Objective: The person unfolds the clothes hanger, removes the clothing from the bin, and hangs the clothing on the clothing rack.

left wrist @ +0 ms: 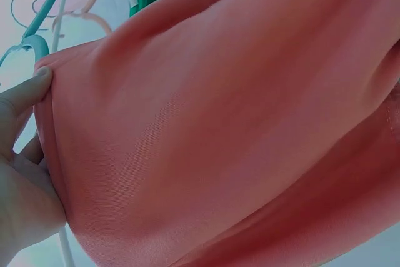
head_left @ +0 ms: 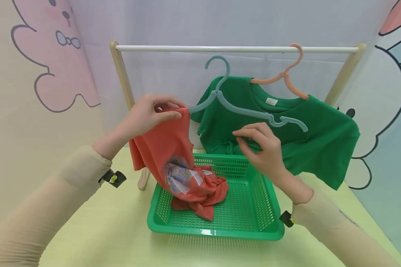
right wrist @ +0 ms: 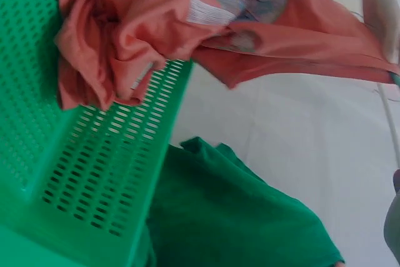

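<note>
My left hand (head_left: pixel 148 113) pinches the shoulder of a red T-shirt (head_left: pixel 163 137) between thumb and fingers. One arm of a blue hanger (head_left: pixel 244 110) goes into the shirt at that grip; its other arm sticks out bare to the right, and its hook stands below the rail, off it. The shirt's lower part, with a printed picture, lies bunched in a green basket (head_left: pixel 214 233). In the left wrist view the thumb presses on the red cloth (left wrist: pixel 156 123). Beneath the bare hanger arm, my right hand (head_left: pixel 264 148) has loosely bent fingers and holds nothing.
A green T-shirt (head_left: pixel 324 144) hangs on an orange hanger (head_left: pixel 295 89) from the white rail (head_left: pixel 173 48), behind my right hand. Wooden posts (head_left: pixel 344 76) carry the rail. The basket stands on a pale yellow table (head_left: pixel 120 230).
</note>
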Action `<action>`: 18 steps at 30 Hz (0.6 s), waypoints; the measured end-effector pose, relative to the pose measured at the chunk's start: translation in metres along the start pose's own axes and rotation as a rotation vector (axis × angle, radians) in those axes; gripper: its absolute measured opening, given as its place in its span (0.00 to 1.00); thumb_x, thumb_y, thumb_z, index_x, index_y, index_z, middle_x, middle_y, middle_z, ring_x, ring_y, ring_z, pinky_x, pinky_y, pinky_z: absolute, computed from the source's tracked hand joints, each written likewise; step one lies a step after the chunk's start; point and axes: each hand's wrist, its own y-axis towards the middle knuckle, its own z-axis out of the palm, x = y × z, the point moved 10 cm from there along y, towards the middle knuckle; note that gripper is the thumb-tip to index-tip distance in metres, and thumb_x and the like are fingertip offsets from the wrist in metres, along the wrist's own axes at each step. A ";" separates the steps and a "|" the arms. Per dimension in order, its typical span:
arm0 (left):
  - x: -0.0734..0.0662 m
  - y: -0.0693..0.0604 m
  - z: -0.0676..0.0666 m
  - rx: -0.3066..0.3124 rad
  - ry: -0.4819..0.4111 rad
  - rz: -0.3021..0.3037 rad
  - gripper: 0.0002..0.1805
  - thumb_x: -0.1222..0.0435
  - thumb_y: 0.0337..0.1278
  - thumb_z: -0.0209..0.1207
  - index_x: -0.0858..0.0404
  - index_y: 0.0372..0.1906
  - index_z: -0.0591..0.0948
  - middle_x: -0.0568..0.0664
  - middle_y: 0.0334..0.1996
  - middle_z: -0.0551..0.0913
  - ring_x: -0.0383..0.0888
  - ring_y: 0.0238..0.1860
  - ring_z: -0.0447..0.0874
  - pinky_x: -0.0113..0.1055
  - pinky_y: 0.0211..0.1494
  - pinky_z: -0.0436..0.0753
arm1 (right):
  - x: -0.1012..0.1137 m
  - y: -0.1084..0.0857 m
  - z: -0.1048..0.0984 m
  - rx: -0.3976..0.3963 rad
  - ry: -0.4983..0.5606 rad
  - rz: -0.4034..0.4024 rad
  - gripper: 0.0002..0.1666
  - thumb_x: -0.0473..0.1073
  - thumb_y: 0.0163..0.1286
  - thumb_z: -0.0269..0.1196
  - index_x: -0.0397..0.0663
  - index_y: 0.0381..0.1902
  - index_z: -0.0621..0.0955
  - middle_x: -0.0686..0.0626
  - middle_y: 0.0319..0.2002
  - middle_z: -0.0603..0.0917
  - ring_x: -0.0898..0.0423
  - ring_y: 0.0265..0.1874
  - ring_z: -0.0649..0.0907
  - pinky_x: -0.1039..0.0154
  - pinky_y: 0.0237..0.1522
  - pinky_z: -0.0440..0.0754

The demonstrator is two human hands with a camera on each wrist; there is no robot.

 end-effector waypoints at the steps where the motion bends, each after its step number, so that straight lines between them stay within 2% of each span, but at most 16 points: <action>1: -0.001 0.000 -0.003 -0.008 0.005 0.002 0.14 0.60 0.62 0.65 0.48 0.52 0.86 0.48 0.42 0.89 0.41 0.37 0.83 0.30 0.39 0.79 | -0.002 -0.002 0.006 0.031 0.007 0.009 0.10 0.27 0.59 0.65 0.39 0.39 0.87 0.42 0.36 0.84 0.50 0.36 0.79 0.72 0.43 0.76; 4: -0.006 0.001 -0.009 -0.020 0.012 0.021 0.14 0.60 0.62 0.65 0.49 0.52 0.86 0.47 0.41 0.89 0.40 0.37 0.83 0.28 0.39 0.79 | -0.014 -0.011 0.025 0.094 0.036 0.057 0.14 0.25 0.58 0.66 0.40 0.41 0.86 0.44 0.38 0.85 0.52 0.38 0.79 0.69 0.40 0.79; 11: -0.011 -0.002 -0.011 -0.017 -0.012 0.056 0.13 0.60 0.61 0.66 0.48 0.51 0.86 0.45 0.42 0.89 0.36 0.37 0.85 0.27 0.40 0.81 | -0.048 -0.032 0.062 0.149 0.171 0.190 0.15 0.25 0.58 0.67 0.41 0.43 0.86 0.45 0.40 0.85 0.52 0.39 0.80 0.59 0.37 0.78; 15: -0.009 -0.007 -0.010 -0.011 -0.016 0.056 0.14 0.59 0.61 0.66 0.48 0.52 0.85 0.44 0.43 0.89 0.36 0.37 0.84 0.27 0.40 0.81 | -0.065 -0.040 0.082 0.197 0.234 0.305 0.14 0.25 0.60 0.67 0.39 0.44 0.85 0.41 0.41 0.85 0.51 0.39 0.79 0.54 0.38 0.79; 18: -0.007 -0.011 -0.009 -0.002 -0.015 0.049 0.15 0.59 0.61 0.66 0.47 0.52 0.85 0.43 0.43 0.89 0.37 0.38 0.84 0.28 0.40 0.81 | -0.068 -0.042 0.088 0.229 0.264 0.397 0.14 0.25 0.61 0.66 0.34 0.46 0.83 0.38 0.43 0.84 0.57 0.39 0.78 0.51 0.40 0.80</action>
